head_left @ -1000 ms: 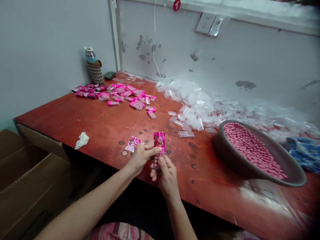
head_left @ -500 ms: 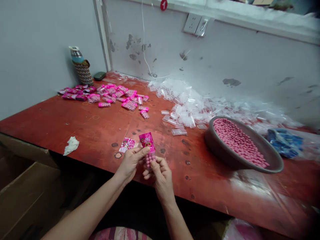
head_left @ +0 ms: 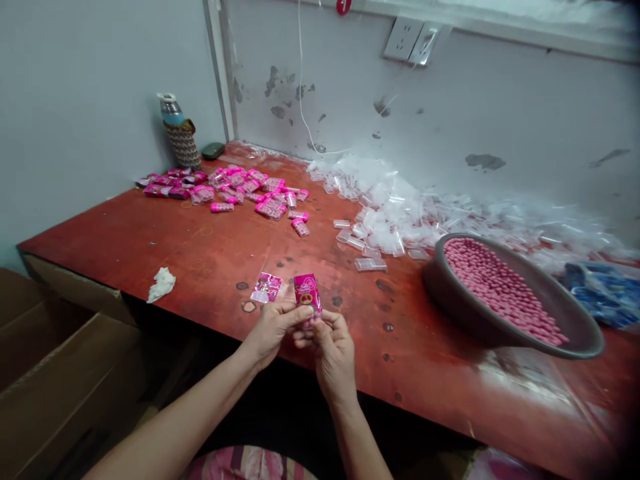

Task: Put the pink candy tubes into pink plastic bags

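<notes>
Between my two hands, at the table's front edge, is a small clear box of pink beads with a magenta printed sleeve (head_left: 307, 293) around it. My left hand (head_left: 274, 327) pinches the sleeve's left side with thumb and fingers. On the right, my right hand (head_left: 331, 343) grips the lower end, where a few pink beads show. My fingers cover much of the box. Just left of it a flat magenta printed packet (head_left: 267, 287) lies on the red table (head_left: 210, 267).
Pink-capped bead boxes (head_left: 271, 208) and sleeved ones (head_left: 163, 191) lie at the back left, near a bottle (head_left: 183, 143). Empty clear boxes (head_left: 390, 207) are heaped behind. A grey basin (head_left: 593, 337) of pink beads and blue packets (head_left: 600, 293) stand right; white tissue (head_left: 161, 285) lies left.
The magenta sleeve now covers more of the bead box, with fewer beads showing. Both hands still hold it. The whole view has shifted, so the scene sits further right.
</notes>
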The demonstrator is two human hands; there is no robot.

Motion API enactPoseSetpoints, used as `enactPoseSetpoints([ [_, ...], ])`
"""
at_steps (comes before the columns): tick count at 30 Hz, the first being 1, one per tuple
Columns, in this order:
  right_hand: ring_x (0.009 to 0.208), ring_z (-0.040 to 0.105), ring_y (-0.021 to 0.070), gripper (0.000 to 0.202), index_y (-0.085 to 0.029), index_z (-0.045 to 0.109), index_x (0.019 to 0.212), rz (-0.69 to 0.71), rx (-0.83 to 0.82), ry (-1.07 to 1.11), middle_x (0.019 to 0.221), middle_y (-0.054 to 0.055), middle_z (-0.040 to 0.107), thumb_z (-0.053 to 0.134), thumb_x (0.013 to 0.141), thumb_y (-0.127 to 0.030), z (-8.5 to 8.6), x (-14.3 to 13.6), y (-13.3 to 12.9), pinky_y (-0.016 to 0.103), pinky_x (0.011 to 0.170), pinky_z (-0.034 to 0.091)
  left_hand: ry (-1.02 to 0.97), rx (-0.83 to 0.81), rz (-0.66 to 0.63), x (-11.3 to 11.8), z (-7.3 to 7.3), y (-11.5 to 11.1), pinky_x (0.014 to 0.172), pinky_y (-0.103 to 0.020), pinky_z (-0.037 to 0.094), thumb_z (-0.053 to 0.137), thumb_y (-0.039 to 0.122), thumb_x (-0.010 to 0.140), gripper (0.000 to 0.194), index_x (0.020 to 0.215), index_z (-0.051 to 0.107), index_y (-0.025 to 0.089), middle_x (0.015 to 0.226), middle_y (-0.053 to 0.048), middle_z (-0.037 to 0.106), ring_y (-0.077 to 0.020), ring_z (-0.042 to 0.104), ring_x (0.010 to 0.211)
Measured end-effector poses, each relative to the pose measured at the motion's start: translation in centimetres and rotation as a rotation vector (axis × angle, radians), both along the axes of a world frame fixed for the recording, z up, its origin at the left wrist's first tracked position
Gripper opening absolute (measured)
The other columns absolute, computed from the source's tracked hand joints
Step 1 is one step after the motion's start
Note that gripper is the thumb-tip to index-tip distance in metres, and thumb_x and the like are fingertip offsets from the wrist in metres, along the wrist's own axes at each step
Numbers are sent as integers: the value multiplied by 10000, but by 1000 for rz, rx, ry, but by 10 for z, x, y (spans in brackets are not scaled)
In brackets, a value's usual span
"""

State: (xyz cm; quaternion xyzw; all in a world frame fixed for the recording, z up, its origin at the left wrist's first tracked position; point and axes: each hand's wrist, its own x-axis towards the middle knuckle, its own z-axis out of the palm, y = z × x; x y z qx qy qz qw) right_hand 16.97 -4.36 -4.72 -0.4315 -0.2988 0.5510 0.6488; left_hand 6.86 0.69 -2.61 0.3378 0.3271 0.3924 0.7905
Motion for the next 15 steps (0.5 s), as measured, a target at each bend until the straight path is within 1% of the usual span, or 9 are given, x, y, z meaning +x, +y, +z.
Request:
enactPoseSetpoints([
  [2, 637, 641, 144, 185, -182, 484, 944, 49, 14, -35, 744, 16, 655, 551, 795, -270, 1, 1, -1, 275, 585, 528, -5, -15, 47, -2, -1, 0, 399, -184, 354, 661, 272, 652, 190, 597, 611, 97, 544, -9, 542, -62, 439, 429],
  [3, 637, 641, 141, 178, -180, 489, 940, 56, 16, -54, 739, 14, 655, 552, 795, -260, 1, 2, -1, 278, 602, 528, -2, -13, 58, -2, -2, -1, 409, -184, 363, 664, 268, 650, 185, 603, 617, 95, 554, -13, 553, -64, 450, 439],
  [7, 552, 629, 134, 146, -187, 484, 851, 43, -2, -87, 629, -22, 640, 580, 772, -263, 4, -6, 5, 260, 543, 522, 25, 6, 98, -6, -5, -7, 484, -188, 410, 662, 243, 661, 156, 642, 644, 89, 580, -30, 596, -84, 520, 508],
  [9, 561, 630, 136, 164, -188, 475, 844, 87, -4, -83, 632, -20, 642, 591, 761, -268, 7, -13, 9, 260, 542, 522, 21, 10, 160, -18, 0, -11, 533, -209, 446, 654, 231, 673, 137, 655, 649, 96, 611, -39, 622, -107, 558, 554],
  [10, 578, 632, 138, 175, -188, 473, 854, 115, -5, -82, 653, -13, 648, 595, 758, -267, 8, -17, 11, 262, 551, 522, 14, 25, 232, -30, 5, -12, 574, -233, 467, 653, 226, 675, 123, 664, 651, 103, 648, -44, 641, -126, 581, 596],
  [11, 594, 633, 137, 184, -187, 473, 867, 140, -6, -83, 680, -5, 653, 597, 756, -265, 10, -19, 13, 264, 561, 523, 4, 56, 337, -45, 11, -13, 626, -264, 485, 652, 227, 677, 112, 681, 653, 115, 694, -46, 658, -147, 600, 648],
  [13, 604, 631, 132, 187, -184, 476, 882, 167, -7, -97, 731, 11, 657, 592, 760, -268, 12, -20, 16, 257, 561, 520, -21, 162, 641, -82, 24, -12, 756, -334, 482, 635, 278, 695, 138, 744, 657, 151, 825, -36, 678, -185, 612, 786],
  [14, 597, 628, 128, 179, -182, 480, 880, 170, -5, -109, 740, 15, 655, 583, 767, -277, 12, -18, 18, 250, 549, 516, -25, 242, 799, -102, 28, -12, 793, -351, 473, 602, 353, 716, 208, 795, 656, 168, 850, -24, 680, -191, 610, 820],
  [15, 586, 625, 125, 167, -180, 485, 871, 170, -3, -124, 739, 17, 652, 570, 775, -288, 11, -16, 20, 241, 534, 510, -7, 313, 935, -119, 32, -11, 812, -360, 468, 528, 467, 737, 334, 831, 654, 173, 846, -21, 683, -196, 608, 839],
])
